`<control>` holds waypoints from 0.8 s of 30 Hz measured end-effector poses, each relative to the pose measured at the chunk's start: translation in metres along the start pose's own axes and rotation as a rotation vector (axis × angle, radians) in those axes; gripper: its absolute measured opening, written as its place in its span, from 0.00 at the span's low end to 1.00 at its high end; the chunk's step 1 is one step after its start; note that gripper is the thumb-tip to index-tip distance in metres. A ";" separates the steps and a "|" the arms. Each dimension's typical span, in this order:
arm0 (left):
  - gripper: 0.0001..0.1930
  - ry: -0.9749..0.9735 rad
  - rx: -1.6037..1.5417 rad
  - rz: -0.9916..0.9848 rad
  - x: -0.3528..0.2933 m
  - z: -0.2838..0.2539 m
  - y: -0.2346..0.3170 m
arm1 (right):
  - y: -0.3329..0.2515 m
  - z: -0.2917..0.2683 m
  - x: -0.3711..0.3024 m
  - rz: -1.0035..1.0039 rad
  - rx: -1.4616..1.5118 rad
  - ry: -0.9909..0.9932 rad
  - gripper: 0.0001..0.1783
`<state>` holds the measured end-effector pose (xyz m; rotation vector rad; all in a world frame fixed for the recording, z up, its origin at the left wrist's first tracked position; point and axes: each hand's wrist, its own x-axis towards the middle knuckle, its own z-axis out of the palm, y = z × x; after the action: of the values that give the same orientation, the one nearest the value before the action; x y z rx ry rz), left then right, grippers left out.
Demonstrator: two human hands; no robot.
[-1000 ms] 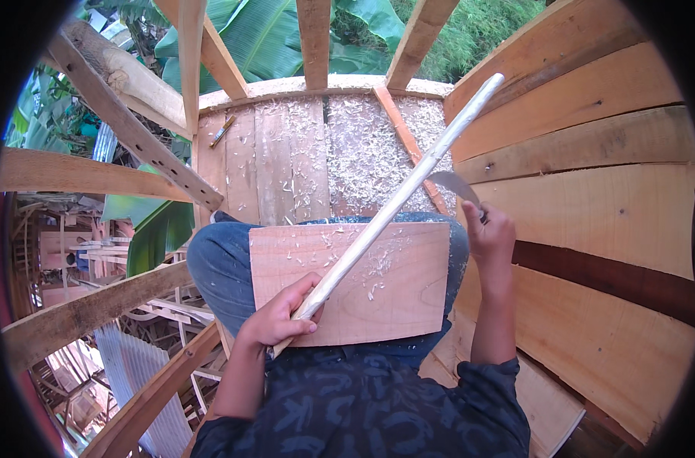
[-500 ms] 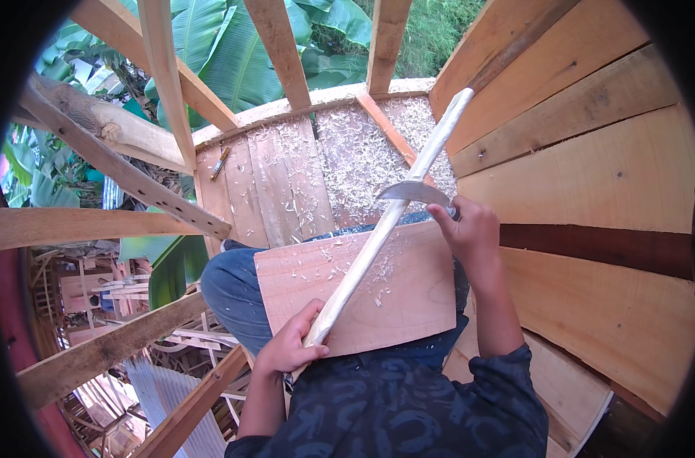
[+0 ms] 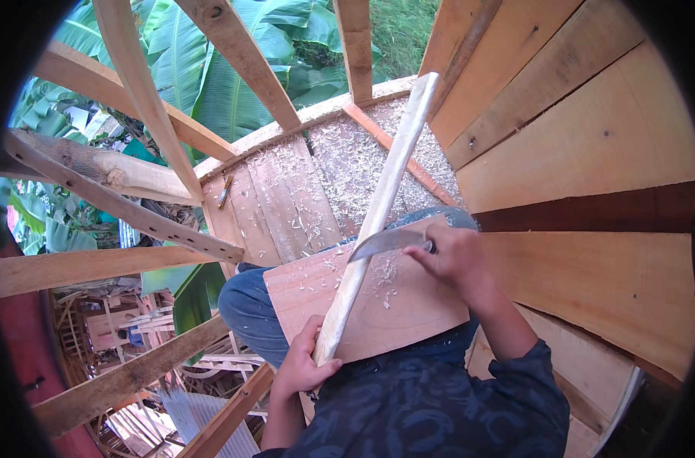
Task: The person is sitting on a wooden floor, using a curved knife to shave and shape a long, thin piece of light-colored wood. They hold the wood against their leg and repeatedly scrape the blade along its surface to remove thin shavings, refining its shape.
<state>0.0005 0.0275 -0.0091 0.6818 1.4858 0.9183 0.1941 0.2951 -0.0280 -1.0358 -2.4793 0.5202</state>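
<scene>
Now my left hand (image 3: 305,366) grips the pale stick (image 3: 388,183), which pokes past the far edge of the board (image 3: 431,305), and my right hand (image 3: 457,263) squeezes the curved knife (image 3: 382,242) over it, so I think I'm shaving, and the next stroke needs a steady hold.

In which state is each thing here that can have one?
Long pale wooden stick: slanting, lower end held
Curved grey metal knife: blade crossing the stick
Left hand: closed on the stick
Right hand: closed on the knife
Flat light-brown wooden board: sprinkled with small pale wood shavings
Brown plank floor: littered with shavings
</scene>
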 end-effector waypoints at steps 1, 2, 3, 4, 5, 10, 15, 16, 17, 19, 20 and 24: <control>0.33 0.037 0.018 0.007 0.000 0.001 0.002 | -0.008 0.002 -0.006 -0.046 -0.001 -0.027 0.36; 0.33 0.049 0.106 0.060 0.001 -0.001 0.010 | -0.012 0.003 -0.010 -0.092 -0.002 -0.055 0.35; 0.33 0.074 0.138 0.070 0.003 0.000 0.018 | -0.009 0.000 -0.005 -0.071 -0.023 -0.019 0.35; 0.33 0.102 0.175 0.074 0.004 0.003 0.024 | -0.003 -0.002 0.003 -0.048 -0.037 0.016 0.35; 0.33 0.129 0.212 0.078 0.004 0.007 0.027 | 0.002 -0.004 0.007 -0.025 -0.051 0.051 0.36; 0.33 0.093 0.221 0.142 0.007 0.009 0.021 | 0.015 -0.013 0.011 0.172 -0.092 0.150 0.37; 0.33 0.002 0.041 0.041 -0.003 0.012 0.005 | 0.020 -0.027 0.016 0.238 0.030 0.142 0.36; 0.34 -0.027 0.023 0.021 -0.001 0.013 0.005 | 0.013 -0.024 0.006 0.144 0.005 0.071 0.35; 0.34 -0.057 0.006 0.000 0.000 0.012 0.005 | 0.005 -0.019 -0.002 0.090 0.015 0.051 0.35; 0.34 -0.061 0.074 0.019 0.002 0.012 0.006 | -0.007 -0.011 -0.011 -0.024 0.033 0.008 0.36; 0.34 -0.065 0.108 0.029 0.003 0.013 0.007 | -0.005 -0.015 -0.006 -0.026 0.001 0.029 0.37; 0.34 -0.077 0.130 0.039 -0.001 0.022 0.008 | 0.029 -0.023 0.017 0.160 -0.167 0.156 0.39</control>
<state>0.0214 0.0345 -0.0017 0.8345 1.4773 0.8205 0.2114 0.3309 -0.0189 -1.2958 -2.3449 0.2704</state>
